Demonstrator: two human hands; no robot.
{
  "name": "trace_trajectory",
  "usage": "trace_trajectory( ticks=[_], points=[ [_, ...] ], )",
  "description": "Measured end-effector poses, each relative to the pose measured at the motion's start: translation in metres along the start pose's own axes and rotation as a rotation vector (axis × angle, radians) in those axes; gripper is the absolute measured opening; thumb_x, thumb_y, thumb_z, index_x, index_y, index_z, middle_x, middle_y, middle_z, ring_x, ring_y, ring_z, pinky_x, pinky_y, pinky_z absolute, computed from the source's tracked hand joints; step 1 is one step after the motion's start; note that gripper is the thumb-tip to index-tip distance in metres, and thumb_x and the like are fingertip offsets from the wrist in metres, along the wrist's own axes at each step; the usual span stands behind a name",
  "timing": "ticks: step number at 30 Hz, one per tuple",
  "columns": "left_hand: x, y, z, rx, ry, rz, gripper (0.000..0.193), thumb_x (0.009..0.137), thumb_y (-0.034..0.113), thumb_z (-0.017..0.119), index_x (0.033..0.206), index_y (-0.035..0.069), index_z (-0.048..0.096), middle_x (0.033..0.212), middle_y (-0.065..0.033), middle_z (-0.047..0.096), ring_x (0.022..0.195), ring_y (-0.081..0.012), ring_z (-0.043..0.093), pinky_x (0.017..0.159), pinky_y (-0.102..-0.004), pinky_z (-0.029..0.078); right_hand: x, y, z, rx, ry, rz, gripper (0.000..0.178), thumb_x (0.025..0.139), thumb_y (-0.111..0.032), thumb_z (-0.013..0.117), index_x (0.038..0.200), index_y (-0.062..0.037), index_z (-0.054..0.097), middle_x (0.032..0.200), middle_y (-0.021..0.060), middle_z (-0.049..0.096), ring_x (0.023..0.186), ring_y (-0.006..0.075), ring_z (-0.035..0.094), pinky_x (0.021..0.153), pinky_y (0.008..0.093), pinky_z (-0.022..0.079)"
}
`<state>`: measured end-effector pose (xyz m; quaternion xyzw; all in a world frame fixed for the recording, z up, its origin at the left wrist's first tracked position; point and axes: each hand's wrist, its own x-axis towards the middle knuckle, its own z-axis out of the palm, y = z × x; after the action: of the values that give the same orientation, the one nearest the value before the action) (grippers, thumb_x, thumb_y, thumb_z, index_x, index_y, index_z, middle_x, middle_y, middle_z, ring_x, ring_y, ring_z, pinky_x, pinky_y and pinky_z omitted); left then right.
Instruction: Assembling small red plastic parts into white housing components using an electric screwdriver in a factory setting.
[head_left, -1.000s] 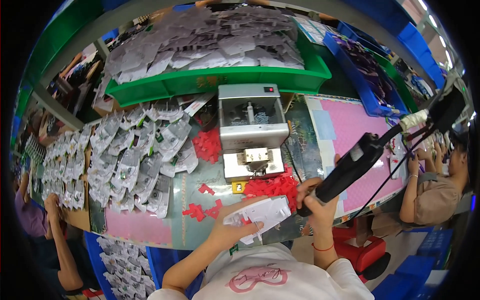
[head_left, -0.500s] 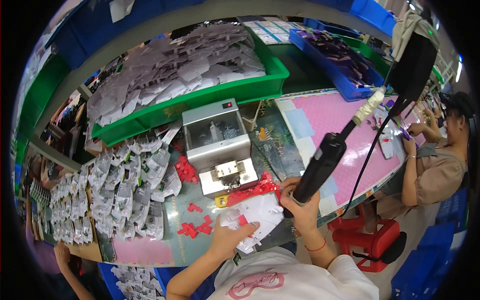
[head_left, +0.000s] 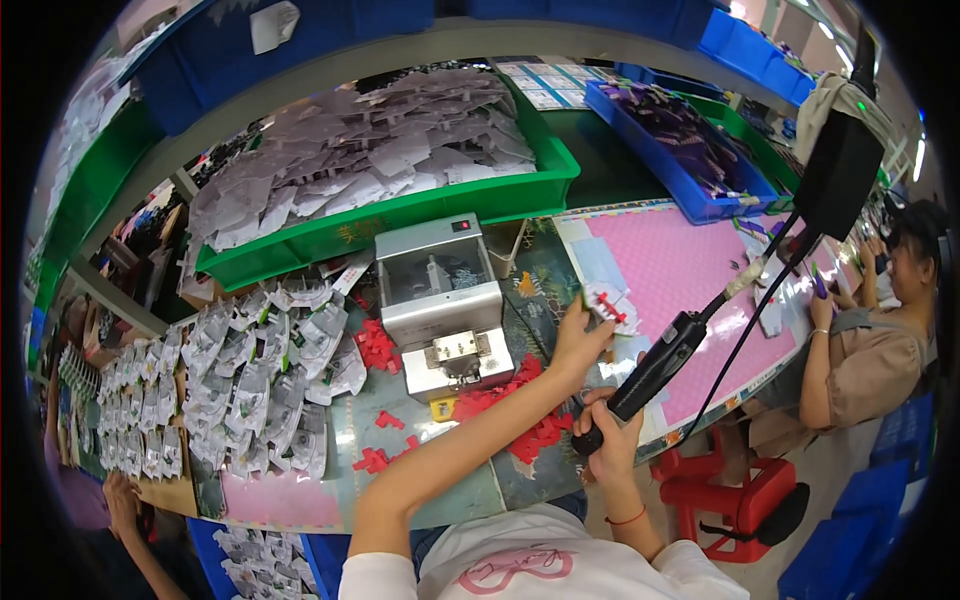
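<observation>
My left hand (head_left: 582, 345) reaches across the table to the left edge of the pink mat, its fingers closed on the near edge of a white plastic part (head_left: 612, 310) that has a red piece (head_left: 606, 306) on it. Part of that grip is hidden by the hand itself. In my right hand (head_left: 612, 440) is a black electric screwdriver (head_left: 655, 368), slanting up to the right, its cord end uppermost. Below my left forearm lie loose red plastic pieces (head_left: 540, 432). A metal screw feeder (head_left: 440, 290) with a see-through lid stands left of my left hand.
Behind the feeder, a green bin (head_left: 380, 222) holds piled white parts. Rows of grey-white assemblies (head_left: 250, 390) cover the table's left. A blue bin (head_left: 720, 208) stands beyond the pink mat (head_left: 660, 250). At right are a co-worker (head_left: 875, 345) and a red stool (head_left: 735, 500).
My left hand has carried the white part with the red piece from in front of me forward and right to the mat. The screwdriver has tilted further to the right.
</observation>
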<state>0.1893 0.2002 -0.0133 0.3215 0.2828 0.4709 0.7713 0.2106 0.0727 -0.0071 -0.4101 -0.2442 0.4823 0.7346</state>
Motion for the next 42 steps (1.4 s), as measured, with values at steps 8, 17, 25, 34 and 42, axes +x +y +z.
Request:
trace_trajectory(
  ticks=[8, 17, 25, 34, 42],
  points=[
    [-0.066, 0.049, -0.046, 0.328, -0.221, -0.093, 0.035, 0.082, 0.000, 0.045, 0.117, -0.005, 0.045, 0.108, -0.0149, 0.056, 0.096, -0.0181, 0.056, 0.078, -0.0245, 0.046, 0.028, 0.023, -0.004, -0.218, 0.102, -0.068, 0.027, 0.082, -0.010, 0.054, 0.104, -0.0006, 0.043, 0.068, 0.0077, 0.054, 0.053, 0.0134, 0.051, 0.046, 0.0227, 0.041],
    [-0.183, 0.148, -0.127, 0.479, 0.086, 0.175, 0.026, 0.083, 0.005, 0.050, 0.107, -0.004, 0.054, 0.094, -0.0142, 0.062, 0.083, -0.0145, 0.061, 0.074, -0.0253, 0.049, 0.028, 0.016, 0.005, -0.705, 0.036, -0.483, 0.056, 0.087, -0.011, 0.047, 0.136, -0.0074, 0.020, 0.130, 0.0132, 0.035, 0.114, 0.0216, 0.039, 0.090, 0.0329, 0.036],
    [-0.236, 0.203, -0.205, 1.451, 1.031, 0.750, 0.008, 0.071, 0.005, 0.062, 0.079, 0.006, 0.063, 0.073, -0.0063, 0.060, 0.057, -0.0237, 0.057, 0.049, -0.0307, 0.043, 0.014, -0.009, 0.037, -0.930, -0.016, -0.966, 0.057, 0.083, -0.006, 0.050, 0.131, 0.0011, 0.021, 0.130, 0.0211, 0.033, 0.119, 0.0307, 0.035, 0.094, 0.0418, 0.031],
    [-0.261, 0.201, -0.247, 1.869, 1.106, 0.551, 0.012, 0.065, 0.006, 0.065, 0.076, 0.012, 0.064, 0.073, -0.0007, 0.055, 0.072, -0.0193, 0.053, 0.057, -0.0324, 0.044, 0.008, 0.006, 0.055, -0.941, -0.333, -0.901, 0.045, 0.081, 0.006, 0.046, 0.124, -0.0032, 0.035, 0.122, 0.0197, 0.039, 0.108, 0.0324, 0.043, 0.090, 0.0423, 0.037],
    [-0.271, 0.197, -0.255, 1.576, 1.134, 0.710, 0.013, 0.066, 0.000, 0.064, 0.077, 0.007, 0.063, 0.078, -0.0049, 0.058, 0.064, -0.0198, 0.057, 0.053, -0.0292, 0.045, 0.003, 0.010, 0.064, -0.899, -0.434, -0.901, 0.041, 0.081, 0.007, 0.045, 0.121, 0.0012, 0.039, 0.117, 0.0181, 0.044, 0.105, 0.0275, 0.046, 0.088, 0.0367, 0.039]
  ],
)
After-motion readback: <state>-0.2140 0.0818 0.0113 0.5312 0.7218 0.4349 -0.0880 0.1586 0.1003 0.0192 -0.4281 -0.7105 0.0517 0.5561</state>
